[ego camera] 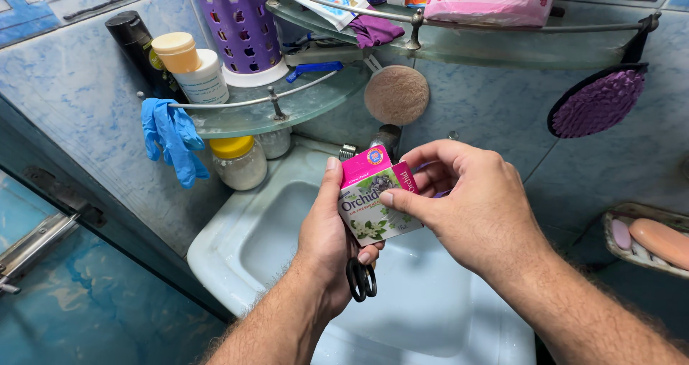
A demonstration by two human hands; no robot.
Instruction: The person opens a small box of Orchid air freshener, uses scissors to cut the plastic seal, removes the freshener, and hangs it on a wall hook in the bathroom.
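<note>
— What have you got there?

— A small cardboard box (375,201), pink across the top with a white and green front showing pale flowers. It sits over the pale blue sink (244,228), near the middle of the scene, just this side of the tap (387,139).

— How are you holding it?

— My left hand (326,243) is wrapped round its left edge, thumb lying up the side, fingers curled underneath. The same hand also has black scissors (361,277) tucked in it, their handles hanging below the box. My right hand (474,203) comes in from the right, thumb and forefinger pinching the pink top flap at the far corner, the other fingers bent loosely above.

— What might go wrong?

— I think the scissors are the weak spot. With one hand sharing its grip between them and the box, a hard tug on the flap could loosen my fingers and drop the scissors, or the box, into the basin. Pulling too sharply could also tear the flap raggedly.

— Is the box in good shape?

— It looks crisp and undented; the top flap seems slightly lifted, though I cannot tell whether it is unsealed.
</note>
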